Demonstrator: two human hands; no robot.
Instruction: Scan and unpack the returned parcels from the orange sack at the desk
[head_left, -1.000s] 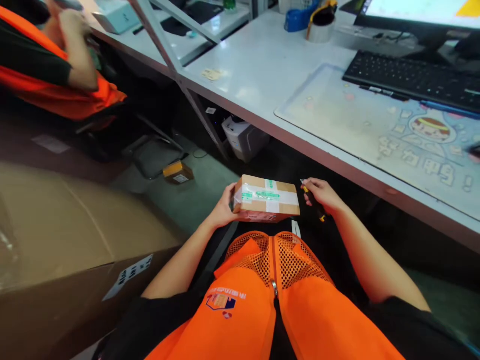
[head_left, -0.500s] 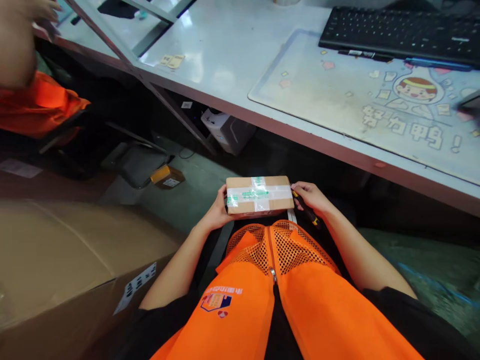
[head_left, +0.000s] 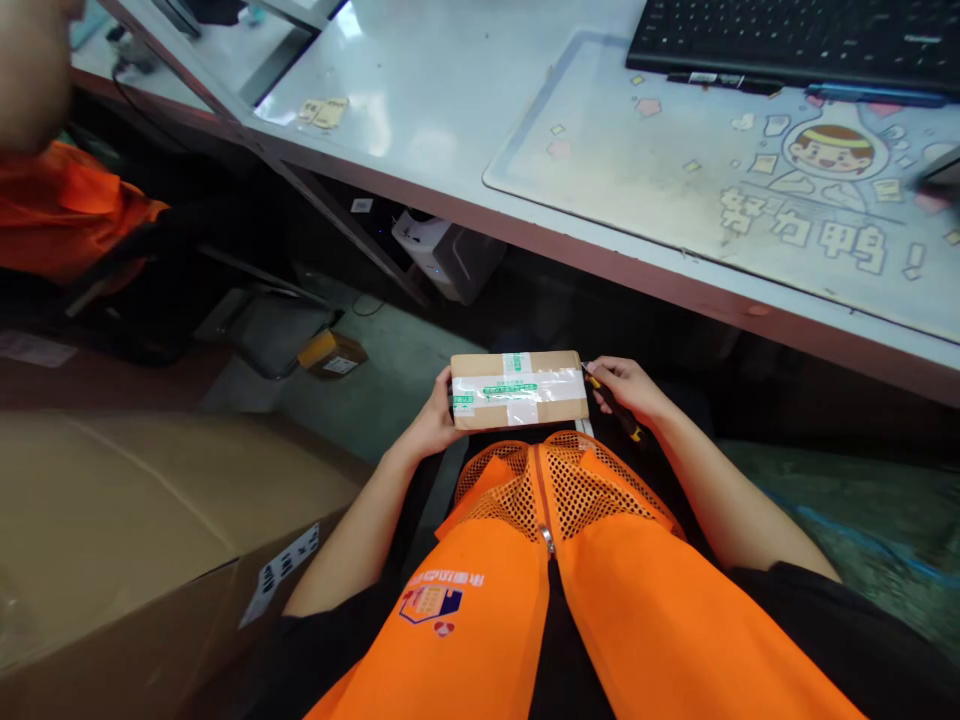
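Note:
A small cardboard box sealed with clear and green-printed tape rests flat on my lap, above my orange mesh vest. My left hand grips its left end, fingers closed round the edge. My right hand is closed on a black and yellow utility knife, whose tip touches the box's right end.
A white desk with a cartoon desk mat, a keyboard and pens runs across the top. A large carton stands at my left. A small yellow parcel lies on the floor. Another person in orange sits at far left.
The box has been lowered and turned flat on my lap. My right hand brought the knife tip to the box's right end. The view tilted down.

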